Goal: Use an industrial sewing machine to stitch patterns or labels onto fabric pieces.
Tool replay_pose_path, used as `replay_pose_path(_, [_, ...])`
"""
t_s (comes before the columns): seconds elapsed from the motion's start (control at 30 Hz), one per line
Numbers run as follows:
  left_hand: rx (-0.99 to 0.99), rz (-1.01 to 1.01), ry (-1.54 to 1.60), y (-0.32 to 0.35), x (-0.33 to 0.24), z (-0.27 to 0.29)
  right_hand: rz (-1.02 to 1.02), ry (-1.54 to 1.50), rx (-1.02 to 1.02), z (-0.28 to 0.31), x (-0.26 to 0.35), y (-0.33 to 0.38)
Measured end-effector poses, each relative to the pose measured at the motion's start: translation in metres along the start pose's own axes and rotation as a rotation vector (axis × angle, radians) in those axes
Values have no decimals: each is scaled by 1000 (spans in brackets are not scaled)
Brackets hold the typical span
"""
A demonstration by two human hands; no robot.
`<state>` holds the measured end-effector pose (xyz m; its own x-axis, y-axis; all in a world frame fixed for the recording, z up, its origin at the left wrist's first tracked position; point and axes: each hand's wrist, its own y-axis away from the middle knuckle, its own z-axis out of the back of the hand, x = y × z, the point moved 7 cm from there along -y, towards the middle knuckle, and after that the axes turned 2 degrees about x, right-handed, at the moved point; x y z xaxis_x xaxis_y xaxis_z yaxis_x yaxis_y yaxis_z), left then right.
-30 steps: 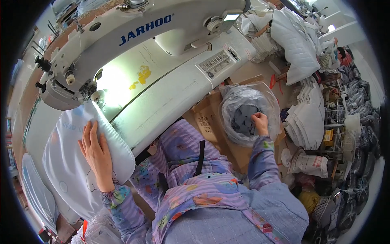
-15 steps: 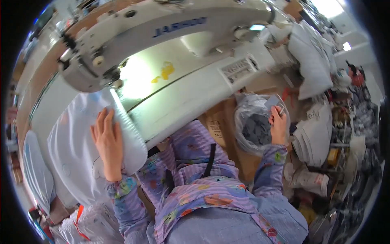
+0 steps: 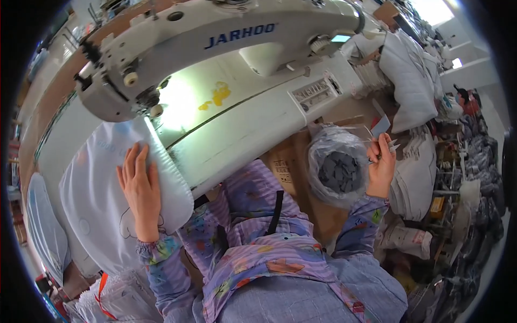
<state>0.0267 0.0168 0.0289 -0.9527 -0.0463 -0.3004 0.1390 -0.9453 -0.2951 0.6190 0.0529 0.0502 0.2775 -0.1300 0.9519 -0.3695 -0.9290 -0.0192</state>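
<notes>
My left hand [image 3: 139, 185] lies flat, fingers stretched, on a white fabric piece [image 3: 94, 202] with a rounded, stitched edge and a faint printed outline. The far end of this fabric reaches under the needle area of a white sewing machine [image 3: 231, 37]. Over at the right, my right hand [image 3: 382, 166] pinches a small grey patch [image 3: 381, 126] between its fingertips. Pale metal tips, which look like thread snips [image 3: 395, 145], jut from the same hand. Just left of it stands a clear plastic bag [image 3: 316, 182] holding many dark grey patches [image 3: 340, 171].
Stacked white fabric pieces [image 3: 413, 183] and a white padded piece [image 3: 407, 81] lie at the right. Cardboard [image 3: 288, 167] is under the bag. Another white piece [image 3: 44, 226] hangs at the far left, above a bundle with a red ribbon [image 3: 100, 293].
My right hand has moved a little right and down, away from the bag, with the grey patch still in its fingers. The left hand stays on the white fabric.
</notes>
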Motion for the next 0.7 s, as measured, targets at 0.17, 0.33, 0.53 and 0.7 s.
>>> replay_pose_path(0.17, [-107, -25, 16, 3, -20, 24, -33, -47, -8, 6, 16, 22])
replay_pose_path(0.33, [238, -219, 658, 12, -150, 32, -100, -78, 54, -19, 24, 44])
replay_pose_path(0.53, [481, -455, 1232, 32, -284, -82, -195, -137, 212, -66, 18, 73])
replay_pose_path(0.7, [1077, -509, 1356, 74, -325, -139, -321, -179, 239, -61, -17, 71])
